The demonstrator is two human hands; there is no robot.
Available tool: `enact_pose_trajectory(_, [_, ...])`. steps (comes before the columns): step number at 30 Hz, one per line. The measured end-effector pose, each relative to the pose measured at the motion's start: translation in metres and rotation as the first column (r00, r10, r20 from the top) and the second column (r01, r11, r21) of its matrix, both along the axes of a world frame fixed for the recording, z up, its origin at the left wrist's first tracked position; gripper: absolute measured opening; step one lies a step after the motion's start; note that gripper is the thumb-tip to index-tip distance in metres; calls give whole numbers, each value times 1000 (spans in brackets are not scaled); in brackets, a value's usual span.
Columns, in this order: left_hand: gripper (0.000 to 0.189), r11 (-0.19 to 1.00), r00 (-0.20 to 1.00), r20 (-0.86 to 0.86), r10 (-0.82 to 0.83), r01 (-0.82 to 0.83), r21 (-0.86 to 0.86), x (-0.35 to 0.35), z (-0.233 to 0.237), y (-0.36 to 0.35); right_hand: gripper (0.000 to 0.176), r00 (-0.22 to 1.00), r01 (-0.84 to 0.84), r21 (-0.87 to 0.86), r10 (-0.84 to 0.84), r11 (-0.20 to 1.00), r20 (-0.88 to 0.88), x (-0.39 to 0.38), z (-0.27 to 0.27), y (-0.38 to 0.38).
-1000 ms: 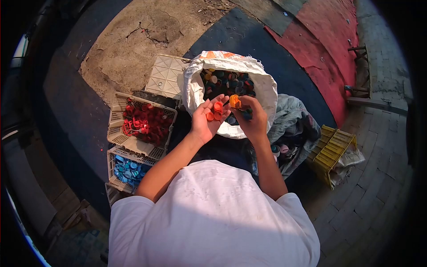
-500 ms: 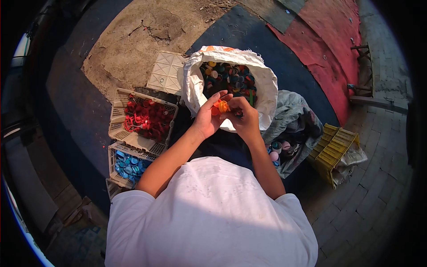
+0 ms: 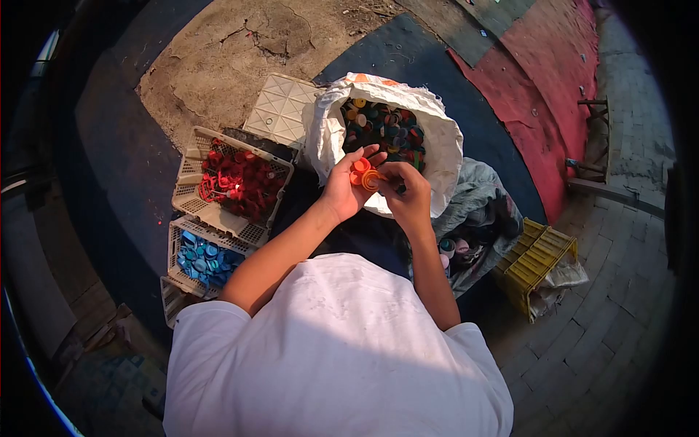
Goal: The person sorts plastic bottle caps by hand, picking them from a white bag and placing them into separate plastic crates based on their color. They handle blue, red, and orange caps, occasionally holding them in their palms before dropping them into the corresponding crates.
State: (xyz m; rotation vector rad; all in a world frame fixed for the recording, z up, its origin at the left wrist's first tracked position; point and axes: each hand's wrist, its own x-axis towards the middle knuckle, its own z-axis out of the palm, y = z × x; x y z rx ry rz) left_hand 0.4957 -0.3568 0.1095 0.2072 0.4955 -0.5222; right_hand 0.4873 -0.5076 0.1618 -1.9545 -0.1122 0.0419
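Observation:
Over the near rim of a white woven sack (image 3: 325, 138), my two hands meet. My left hand (image 3: 344, 191) is cupped palm up around a few orange bottle caps (image 3: 360, 167). With thumb and fingers my right hand (image 3: 410, 191) pinches a yellow-orange bottle cap (image 3: 371, 180) at the edge of that palm. Inside the sack lie many mixed-colour bottle caps (image 3: 397, 131), partly hidden by my fingers.
To the left stand a crate of red caps (image 3: 191, 191) and a crate of blue caps (image 3: 175, 244). A pale crate (image 3: 280, 109) lies behind. On the right are a grey sack (image 3: 477, 182) holding more caps and a yellow crate (image 3: 535, 255).
My right hand has shifted slightly right and down, and the yellow-orange cap now shows its round face. The orange caps in my left palm are more exposed. The whole view has shifted slightly.

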Motion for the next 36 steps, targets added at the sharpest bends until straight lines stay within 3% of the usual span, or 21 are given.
enact_pose_trajectory(10, [34, 999, 1000, 5, -7, 7, -39, 3, 6, 3, 23, 995, 4, -203, 17, 979, 102, -4, 4, 6])
enact_pose_trajectory(13, [34, 999, 999, 15, -30, 31, -26, 5, 4, 5, 23, 979, -63, -353, 126, 934, 161, -1, 3, 6])
enact_pose_trajectory(16, [33, 998, 999, 5, -54, 54, 18, 5, 2, 6, 22, 987, -38, -399, 95, 916, 126, 0, 1, 10])
enact_pose_trajectory(22, [33, 997, 997, 9, -81, 81, 17, 9, 1, 6, 17, 973, -5, -440, 106, 898, 205, 6, -3, 11])
enact_pose_trajectory(28, [34, 992, 990, 75, -117, 113, 62, 19, 3, 13, 16, 999, -4, -347, 22, 938, 48, 12, 0, 19])
enact_pose_trajectory(32, [33, 989, 980, 133, -148, 145, 30, 24, 5, 16, 16, 997, -28, -383, 51, 923, 49, 23, 1, 22])
enact_pose_trajectory(36, [32, 984, 988, 49, -147, 141, 110, 29, 9, 14, 16, 993, -12, -448, 63, 894, 98, 29, 3, 30])
